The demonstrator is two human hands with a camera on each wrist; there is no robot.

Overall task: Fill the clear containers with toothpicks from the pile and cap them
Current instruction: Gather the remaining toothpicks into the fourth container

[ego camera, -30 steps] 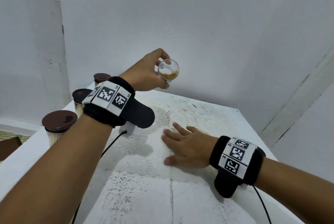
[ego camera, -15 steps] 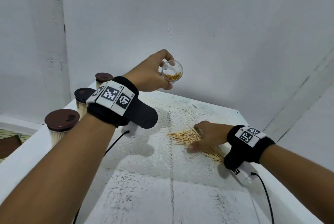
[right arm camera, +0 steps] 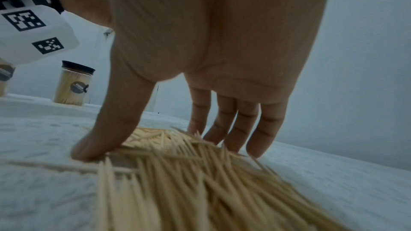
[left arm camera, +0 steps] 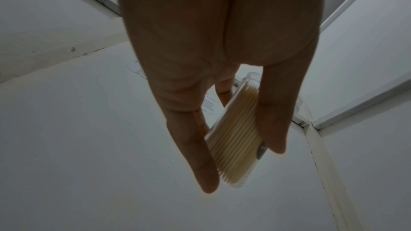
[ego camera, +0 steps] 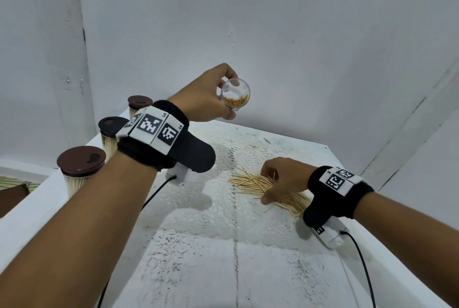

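Note:
My left hand [ego camera: 227,96] is raised above the far part of the table and grips a clear container [ego camera: 236,95] by its sides. The container is tilted with its uncapped mouth toward me and is partly filled with toothpicks. In the left wrist view its toothpicks [left arm camera: 235,140] show between thumb and fingers. A loose toothpick pile [ego camera: 248,183] lies on the lace mat. My right hand [ego camera: 267,184] arches over it. The thumb [right arm camera: 93,148] presses on the near side while the fingertips [right arm camera: 231,143] stand on the far side, closing round a bunch.
Three filled containers with brown caps [ego camera: 80,171] [ego camera: 109,131] [ego camera: 139,106] stand in a row along the left edge of the white table [ego camera: 198,270]. White walls close in behind and to the right. Wrist camera cables trail over the table.
My right hand went from lying flat on the mat to arching up over the uncovered toothpick pile, and it has drawn its fingers in. The left hand with the container barely moved.

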